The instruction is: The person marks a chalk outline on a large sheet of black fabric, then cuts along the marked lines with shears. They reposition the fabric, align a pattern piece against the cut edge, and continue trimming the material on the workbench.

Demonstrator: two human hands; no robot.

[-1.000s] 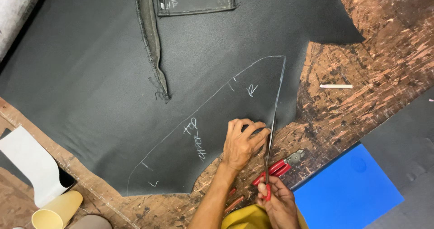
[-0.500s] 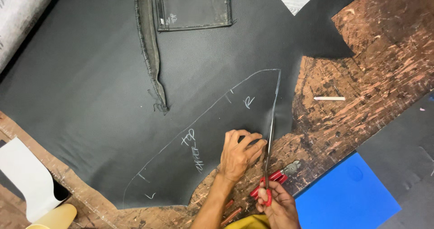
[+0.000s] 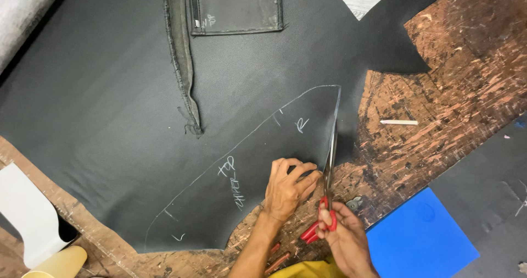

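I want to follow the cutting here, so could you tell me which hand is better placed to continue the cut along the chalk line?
Right. The right hand grips the scissors on the line; the left hand lies flat on the black sheet.

Place: a sewing or upholstery workshop, seen at its cutting table.
Tabletop [image 3: 455,64]: worn, brown, scored all over with old cut marks.
Material: a big black sheet [image 3: 99,118] spread over most of the tabletop, with a chalk outline [image 3: 241,146] of a pattern piece drawn on it.
Tools: red-handled scissors [image 3: 328,184] along the chalk line; a white chalk stick [image 3: 399,122] near the right edge.
Samples: an old stitched panel with a zip [image 3: 236,6] at the far edge.
Stock: a blue sheet [image 3: 422,239] at the near right corner.
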